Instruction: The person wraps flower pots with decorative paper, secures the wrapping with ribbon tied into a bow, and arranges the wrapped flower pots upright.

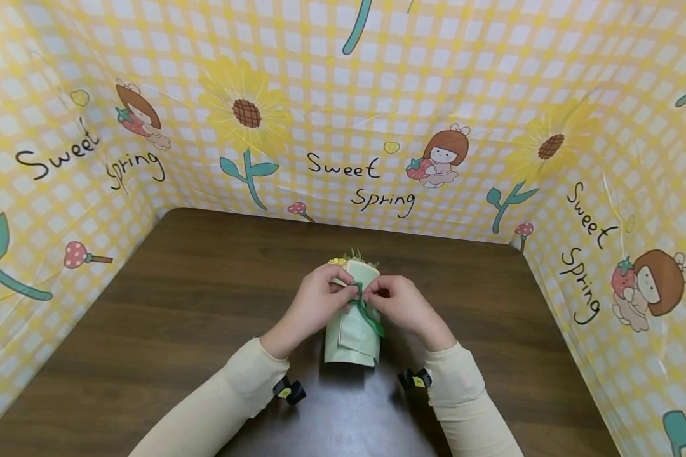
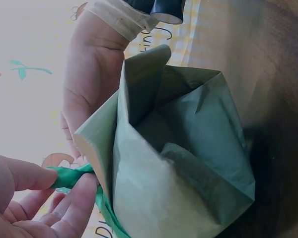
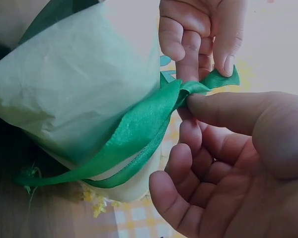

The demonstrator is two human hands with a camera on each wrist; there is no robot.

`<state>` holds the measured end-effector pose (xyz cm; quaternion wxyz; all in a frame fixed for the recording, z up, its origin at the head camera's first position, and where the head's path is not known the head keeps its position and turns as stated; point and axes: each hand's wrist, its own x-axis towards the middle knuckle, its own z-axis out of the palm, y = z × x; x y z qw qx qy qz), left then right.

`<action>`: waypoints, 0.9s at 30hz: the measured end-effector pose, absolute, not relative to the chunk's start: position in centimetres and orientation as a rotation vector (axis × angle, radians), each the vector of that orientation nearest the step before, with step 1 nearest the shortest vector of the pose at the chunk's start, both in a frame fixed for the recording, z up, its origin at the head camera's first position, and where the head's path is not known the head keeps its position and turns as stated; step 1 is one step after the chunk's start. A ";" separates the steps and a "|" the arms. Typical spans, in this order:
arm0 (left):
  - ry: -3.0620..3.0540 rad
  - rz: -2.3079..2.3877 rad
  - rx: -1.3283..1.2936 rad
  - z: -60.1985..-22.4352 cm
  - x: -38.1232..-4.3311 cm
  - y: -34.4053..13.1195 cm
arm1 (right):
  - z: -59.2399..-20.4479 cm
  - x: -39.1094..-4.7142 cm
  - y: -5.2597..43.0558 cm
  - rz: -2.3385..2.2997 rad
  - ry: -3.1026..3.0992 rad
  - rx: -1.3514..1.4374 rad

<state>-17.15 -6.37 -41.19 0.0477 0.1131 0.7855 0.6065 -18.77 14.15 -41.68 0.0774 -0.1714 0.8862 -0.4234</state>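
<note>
A bundle wrapped in pale green paper [image 1: 349,346] lies on the table, with small yellow flowers [image 1: 336,261] and thin green sprigs showing at its far end. A green ribbon [image 1: 371,320] runs round its middle. My left hand [image 1: 316,303] pinches the ribbon between thumb and finger at the top of the wrap. From the other side, my right hand [image 1: 406,306] pinches the ribbon close to the crossing; its thumb presses the twisted green ribbon [image 3: 139,124] in the right wrist view. The near end of the paper wrap [image 2: 184,148] gapes in folds in the left wrist view.
The dark wooden table [image 1: 206,285] carries the bundle near its middle. A yellow checked cloth [image 1: 331,95] with printed flowers and lettering stands round the back and both sides. Black wrist cameras are strapped at both cuffs.
</note>
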 end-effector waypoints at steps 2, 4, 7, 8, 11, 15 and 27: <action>2.419 1.833 0.350 -41.1 -17.2 -6.5 | -41.6 -18.7 14.2 -1.252 2.689 -0.528; 2.478 1.794 0.357 -41.0 -17.2 -6.7 | -41.5 -18.6 14.2 -1.229 2.731 -0.559; 2.587 1.713 0.368 -40.8 -17.3 -7.0 | -41.3 -18.5 14.2 -1.176 2.798 -0.617; 2.621 1.687 0.369 -40.7 -17.3 -7.0 | -41.2 -18.4 14.2 -1.152 2.821 -0.638; 2.677 1.635 0.375 -40.7 -17.5 -7.3 | -41.0 -18.3 14.2 -1.073 2.889 -0.693; 2.708 1.596 0.380 -40.8 -17.6 -7.5 | -41.0 -18.3 14.3 -0.989 2.958 -0.736; 2.719 1.507 0.367 -40.3 -17.9 -8.1 | -40.8 -18.4 14.6 -0.860 3.014 -0.758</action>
